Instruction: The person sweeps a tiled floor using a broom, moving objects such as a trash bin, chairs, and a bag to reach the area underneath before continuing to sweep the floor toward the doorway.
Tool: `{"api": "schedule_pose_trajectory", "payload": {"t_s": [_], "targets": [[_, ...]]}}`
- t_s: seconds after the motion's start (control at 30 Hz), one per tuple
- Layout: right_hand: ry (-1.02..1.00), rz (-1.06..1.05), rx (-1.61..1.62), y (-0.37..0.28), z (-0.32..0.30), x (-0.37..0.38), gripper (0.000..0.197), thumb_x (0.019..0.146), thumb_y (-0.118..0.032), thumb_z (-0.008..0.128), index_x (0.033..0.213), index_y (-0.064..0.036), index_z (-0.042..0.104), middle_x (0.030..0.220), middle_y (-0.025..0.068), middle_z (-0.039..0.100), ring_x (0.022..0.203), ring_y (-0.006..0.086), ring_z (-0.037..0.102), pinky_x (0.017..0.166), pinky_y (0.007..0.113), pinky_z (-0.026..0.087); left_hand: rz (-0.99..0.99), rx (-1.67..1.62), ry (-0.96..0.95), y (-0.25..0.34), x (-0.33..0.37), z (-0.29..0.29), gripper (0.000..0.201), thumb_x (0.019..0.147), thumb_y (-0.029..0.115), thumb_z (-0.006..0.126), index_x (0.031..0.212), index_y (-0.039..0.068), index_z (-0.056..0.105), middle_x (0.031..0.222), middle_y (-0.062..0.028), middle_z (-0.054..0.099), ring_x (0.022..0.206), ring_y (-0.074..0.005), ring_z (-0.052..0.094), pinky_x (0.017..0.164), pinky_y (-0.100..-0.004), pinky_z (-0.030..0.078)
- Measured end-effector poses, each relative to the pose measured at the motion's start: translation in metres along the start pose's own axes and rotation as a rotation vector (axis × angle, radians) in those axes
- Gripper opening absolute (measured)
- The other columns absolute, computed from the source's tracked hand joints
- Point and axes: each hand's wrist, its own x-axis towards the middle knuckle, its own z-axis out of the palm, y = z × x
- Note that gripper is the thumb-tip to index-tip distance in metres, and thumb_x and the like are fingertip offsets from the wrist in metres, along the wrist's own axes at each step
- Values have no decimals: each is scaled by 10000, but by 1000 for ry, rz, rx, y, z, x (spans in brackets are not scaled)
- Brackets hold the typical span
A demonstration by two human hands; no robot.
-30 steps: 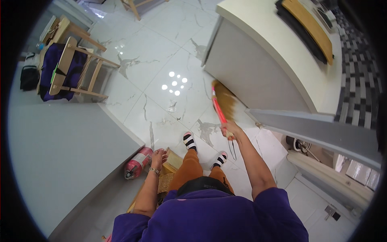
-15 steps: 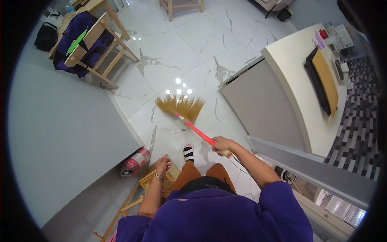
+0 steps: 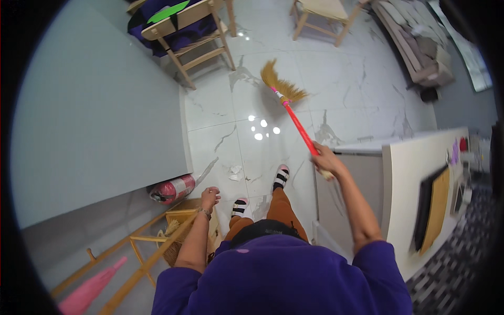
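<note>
My right hand [image 3: 326, 159] is closed round the red handle of a broom [image 3: 300, 127], gripping it near its pale end. The broom reaches forward and a little left, with its tan straw head [image 3: 286, 86] fanned out; a soft shadow lies on the tiles beside it, and I cannot tell whether the straw touches the floor. My left hand [image 3: 210, 196] hangs at my left side, fingers loosely bent and apart, holding nothing. It is nearest to a wooden rack [image 3: 176, 239]. A crumpled white scrap [image 3: 235, 171] lies on the floor ahead of my feet.
A red fire extinguisher [image 3: 173, 190] lies by the grey partition [image 3: 105, 115] on the left. Wooden chairs [image 3: 197, 50] [image 3: 323, 13] stand at the far side, a sofa [image 3: 415, 44] at the far right. A white counter [image 3: 415, 144] is beside my right arm.
The broom has swung forward, its head now farther from me. My right arm is stretched out more. One foot has stepped forward, and the view has turned right. The white scrap shows plainly now.
</note>
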Motion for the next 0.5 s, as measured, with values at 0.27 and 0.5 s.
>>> {"api": "schedule_pose_trajectory", "payload": {"t_s": [0.27,0.5], "targets": [[-304,15,-156,-25,114,207,302,699,-38,479,973,88,493,800,250,585,671,313,620,510,355,511,-73,-175,127,-6,-68,59,230,851,266,490,963,67,516,880,-43,588,682,-132,564,593,-254,449],[-587,-144,-561,-2,127,178,253,675,-40,465,891,62,547,752,232,601,663,332,617,585,386,510,-303,-101,248,-53,-116,77,223,840,212,500,987,46,522,835,-44,588,634,-122,575,516,-228,448]]}}
